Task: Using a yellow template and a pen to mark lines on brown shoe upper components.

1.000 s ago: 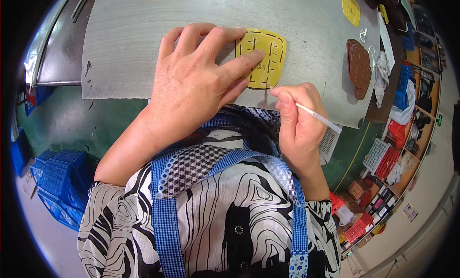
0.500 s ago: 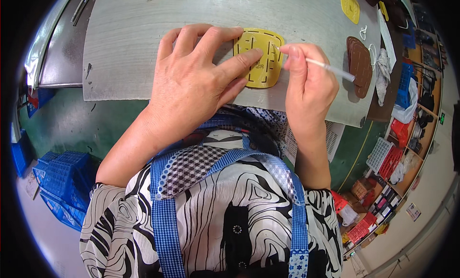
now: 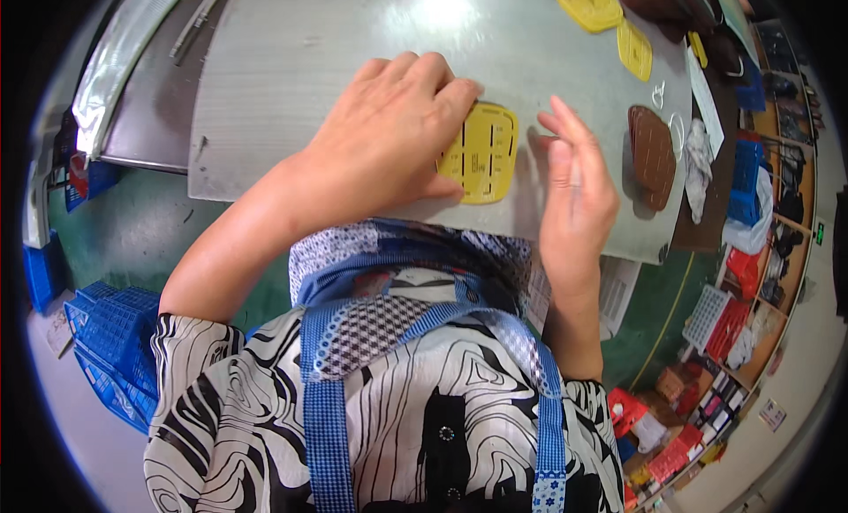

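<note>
A yellow template (image 3: 490, 151) with rounded corners, cut slots and dark markings lies on the grey metal work surface (image 3: 291, 98). My left hand (image 3: 397, 129) spans its left part, fingertips at the far edge and thumb at the near edge, gripping it and hiding that side. A dark rim shows at the template's far edge; what it belongs to I cannot make out. To the right, my right hand (image 3: 579, 190) is raised apart from the template, fingers fairly straight. A pale streak between its fingers looks like the thin white pen refill, mostly hidden.
A stack of brown slotted pieces (image 3: 652, 155) lies right of my right hand, beside a crumpled grey cloth (image 3: 698, 173). More yellow templates (image 3: 590, 5) sit at the far right near dark brown material (image 3: 667, 9). Blue crates (image 3: 115, 345) stand on the floor at left.
My left hand has shifted from pressing flat on the template to gripping its left side. My right hand has drawn away from the template, and its fingers have straightened. The view has shifted.
</note>
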A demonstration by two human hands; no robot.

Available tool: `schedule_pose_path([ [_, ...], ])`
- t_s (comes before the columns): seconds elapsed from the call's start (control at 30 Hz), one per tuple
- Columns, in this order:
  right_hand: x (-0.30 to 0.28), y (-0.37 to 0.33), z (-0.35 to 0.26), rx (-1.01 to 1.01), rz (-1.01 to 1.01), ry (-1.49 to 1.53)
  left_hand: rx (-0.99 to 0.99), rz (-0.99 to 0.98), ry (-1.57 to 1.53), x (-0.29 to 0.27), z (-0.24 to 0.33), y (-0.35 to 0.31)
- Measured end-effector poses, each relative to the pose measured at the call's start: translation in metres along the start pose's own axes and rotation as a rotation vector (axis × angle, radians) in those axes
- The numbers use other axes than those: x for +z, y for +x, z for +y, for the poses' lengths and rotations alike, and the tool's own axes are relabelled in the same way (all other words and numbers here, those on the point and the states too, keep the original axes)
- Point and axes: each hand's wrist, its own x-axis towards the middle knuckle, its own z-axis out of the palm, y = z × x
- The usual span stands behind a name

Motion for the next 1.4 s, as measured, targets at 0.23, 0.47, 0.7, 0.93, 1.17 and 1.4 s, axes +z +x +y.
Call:
schedule_pose_path([
  [0.23, -0.023, -0.005, 0.015, 0.238, 0.097, 0.178, 0.137, 0.163, 0.079, 0.001, -0.029, 0.024],
  [0.47, -0.132, 0.002, 0.094, 0.043, 0.237, -0.681, 0.064, -0.008, 0.421, -0.005, -0.061, 0.007],
  [0.7, -0.053, -0.006, 0.024, 0.439, 0.099, 0.349, 0.189, -0.065, 0.008, 0.022, 0.025, -0.051],
  [0.93, -0.007, 0.005, 0.002, 0.427, -0.170, 0.469, 0.055, 0.339, -0.063, 0.022, 0.008, -0.049],
  [1.17, 0.004, 0.009, 0.003, 0.360, -0.190, 0.263, -0.063, 0.238, 0.008, 0.024, 0.014, -0.049],
  [1.4, 0.007, 0.009, -0.001, 0.308, -0.179, 0.127, -0.073, 0.252, 0.047, 0.027, 0.013, -0.047],
])
